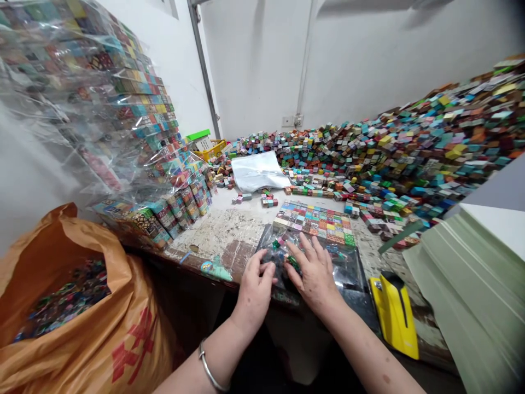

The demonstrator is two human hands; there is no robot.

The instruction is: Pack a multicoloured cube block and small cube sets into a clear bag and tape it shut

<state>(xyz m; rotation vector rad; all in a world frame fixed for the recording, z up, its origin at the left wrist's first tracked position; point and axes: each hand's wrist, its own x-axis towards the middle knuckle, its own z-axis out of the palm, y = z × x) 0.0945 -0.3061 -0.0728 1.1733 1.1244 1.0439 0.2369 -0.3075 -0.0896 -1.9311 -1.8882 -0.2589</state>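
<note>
A yellow tool [396, 317] lies near the right hand [315, 273], blocks [394, 158] beyond.

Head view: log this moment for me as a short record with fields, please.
Left hand: fingers partly curled, by the black surface's near-left part
Right hand: fingers spread over the black surface, by small coloured pieces; grip unclear
Beyond hands: patterned blocks in a flat grid
Right: yellow tool
Left: open orange sack holding small pieces; plastic-wrapped block stacks behind
Back: silvery sheet, loose block heap
</note>
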